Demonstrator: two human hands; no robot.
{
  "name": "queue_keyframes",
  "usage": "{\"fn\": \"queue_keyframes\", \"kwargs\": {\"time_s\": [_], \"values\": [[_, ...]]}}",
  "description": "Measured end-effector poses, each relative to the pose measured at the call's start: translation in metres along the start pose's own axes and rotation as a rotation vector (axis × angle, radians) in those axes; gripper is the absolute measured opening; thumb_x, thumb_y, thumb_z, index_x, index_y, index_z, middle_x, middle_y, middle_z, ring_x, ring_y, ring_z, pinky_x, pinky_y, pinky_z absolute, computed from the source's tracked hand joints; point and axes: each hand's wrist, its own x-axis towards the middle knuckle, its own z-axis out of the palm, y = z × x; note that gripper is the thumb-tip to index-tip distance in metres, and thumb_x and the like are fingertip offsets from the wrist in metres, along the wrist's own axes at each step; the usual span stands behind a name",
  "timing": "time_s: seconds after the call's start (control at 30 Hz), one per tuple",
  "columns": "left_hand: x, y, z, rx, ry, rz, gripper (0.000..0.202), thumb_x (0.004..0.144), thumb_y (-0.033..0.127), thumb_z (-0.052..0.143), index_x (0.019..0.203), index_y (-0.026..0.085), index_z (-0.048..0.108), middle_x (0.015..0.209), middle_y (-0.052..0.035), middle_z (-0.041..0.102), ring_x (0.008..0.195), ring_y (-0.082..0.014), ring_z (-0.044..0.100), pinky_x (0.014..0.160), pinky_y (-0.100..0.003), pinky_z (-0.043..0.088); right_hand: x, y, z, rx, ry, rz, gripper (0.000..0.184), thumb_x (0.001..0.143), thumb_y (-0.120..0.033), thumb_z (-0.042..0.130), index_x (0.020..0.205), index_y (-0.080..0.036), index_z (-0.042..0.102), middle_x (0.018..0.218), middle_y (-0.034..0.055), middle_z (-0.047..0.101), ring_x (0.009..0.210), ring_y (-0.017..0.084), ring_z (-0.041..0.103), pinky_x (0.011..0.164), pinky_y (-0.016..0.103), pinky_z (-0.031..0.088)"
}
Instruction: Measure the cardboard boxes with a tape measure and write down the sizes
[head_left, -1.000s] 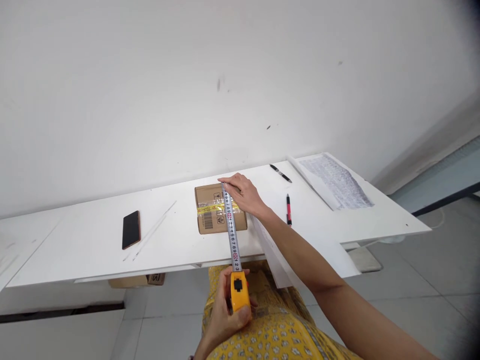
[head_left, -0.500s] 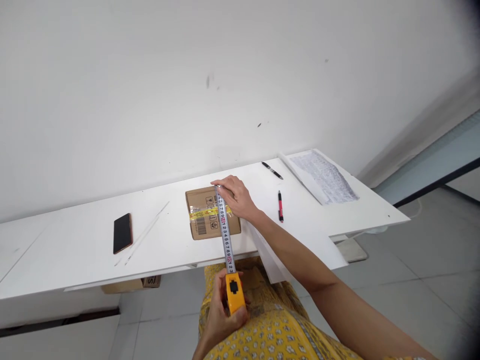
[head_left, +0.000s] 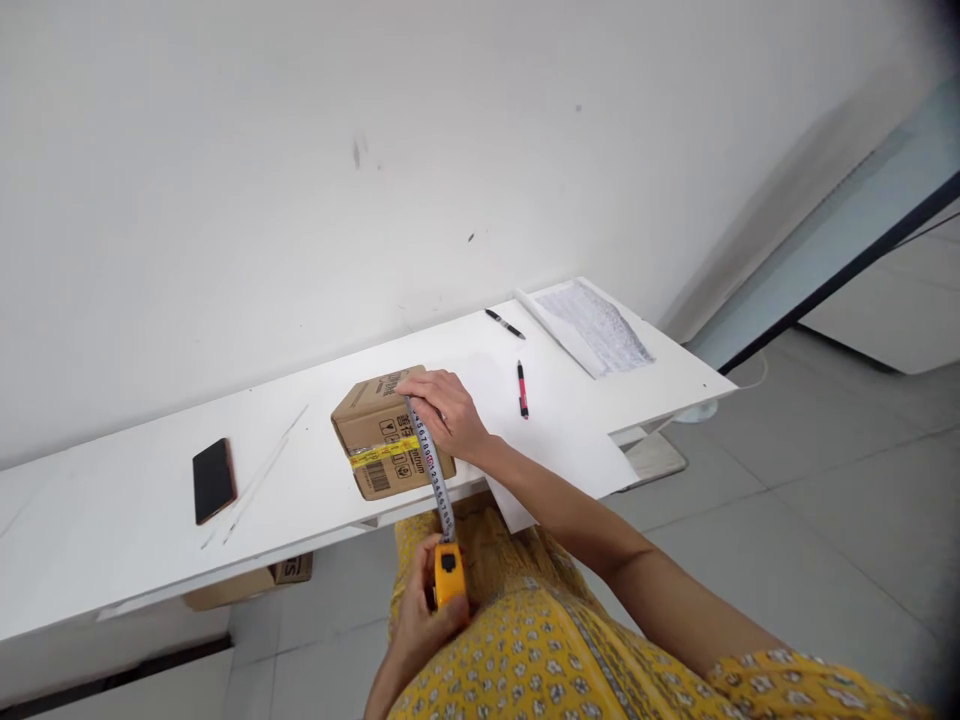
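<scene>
A brown cardboard box [head_left: 367, 437], with yellow tape round it and black print, sits on the white table near its front edge. Two of its printed faces show. My left hand [head_left: 420, 610] is closed round the yellow case of a tape measure [head_left: 450, 572], low in front of the table edge. From the case the metal blade [head_left: 435, 470] runs up across the box's printed face. At the box's upper edge, my right hand [head_left: 448, 412] pinches the blade's far end, its fingers resting against the box. The blade's tip is hidden by the fingers.
On the white table [head_left: 277, 440], a phone [head_left: 214, 480] lies left of the box. Right of it are a red pen [head_left: 523, 389], a black pen [head_left: 505, 324], blank paper [head_left: 562, 460] and a printed sheet [head_left: 600, 325]. Another carton [head_left: 247, 583] is below the table.
The box has tipped, so a second printed face now shows above the taped one. A shorter length of blade shows between my hands. The whole view has shifted, with the table things further left.
</scene>
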Motion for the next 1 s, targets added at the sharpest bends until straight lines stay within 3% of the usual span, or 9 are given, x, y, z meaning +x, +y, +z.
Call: {"fn": "queue_keyframes", "kwargs": {"time_s": [0.1,0.27,0.47,0.57,0.77,1.0], "values": [[-0.013,0.007,0.008,-0.036,-0.038,0.079,0.074,0.067,0.066,0.078,0.125,0.028,0.051,0.116,-0.0084,0.066,0.069,-0.0180,0.065,0.064,-0.032,0.052,0.008,0.006,0.004,0.027,0.029,0.000,0.030,0.105,-0.029,0.037,0.114,-0.024,0.065,0.109,0.0071,0.074,0.104,0.020,0.066,0.092,0.039,0.048],[-0.014,0.031,0.018,-0.159,-0.016,0.080,0.070,0.070,0.061,0.079,0.125,0.029,0.050,0.132,-0.0107,0.061,0.073,-0.0192,0.069,0.066,-0.033,0.056,0.028,0.018,0.011,0.010,0.018,0.076,0.032,0.106,-0.030,0.034,0.113,-0.023,0.064,0.109,0.0072,0.073,0.100,0.020,0.064,0.092,0.037,0.048],[-0.028,0.006,0.021,-0.138,-0.003,0.039,0.065,0.071,0.063,0.078,0.121,0.030,0.054,0.127,-0.0093,0.063,0.067,-0.0195,0.069,0.057,-0.034,0.054,-0.006,-0.002,0.000,0.025,0.078,-0.051,0.029,0.106,-0.029,0.035,0.116,-0.024,0.061,0.108,0.0072,0.072,0.101,0.020,0.064,0.090,0.037,0.047],[-0.032,0.001,0.018,-0.136,0.037,0.051,0.065,0.072,0.061,0.078,0.123,0.030,0.053,0.128,-0.0092,0.063,0.068,-0.0198,0.069,0.061,-0.036,0.057,-0.019,-0.009,0.001,0.012,0.099,-0.070,0.027,0.106,-0.030,0.037,0.118,-0.027,0.061,0.109,0.0062,0.072,0.100,0.020,0.065,0.088,0.038,0.047],[-0.008,0.019,0.008,-0.072,0.020,0.145,0.060,0.076,0.049,0.080,0.124,0.028,0.049,0.128,-0.0089,0.062,0.076,-0.0173,0.070,0.069,-0.034,0.059,-0.001,0.003,0.011,-0.008,0.052,0.015,0.036,0.107,-0.031,0.030,0.118,-0.023,0.064,0.114,0.0086,0.071,0.111,0.020,0.062,0.099,0.040,0.045],[0.005,0.023,0.013,0.018,-0.024,0.200,0.057,0.079,0.046,0.078,0.125,0.029,0.049,0.131,-0.0086,0.058,0.079,-0.0177,0.071,0.071,-0.035,0.059,0.008,0.004,-0.004,0.128,0.043,0.106,0.040,0.106,-0.046,0.031,0.118,-0.028,0.064,0.114,0.0065,0.070,0.109,0.018,0.064,0.096,0.035,0.053]]}}
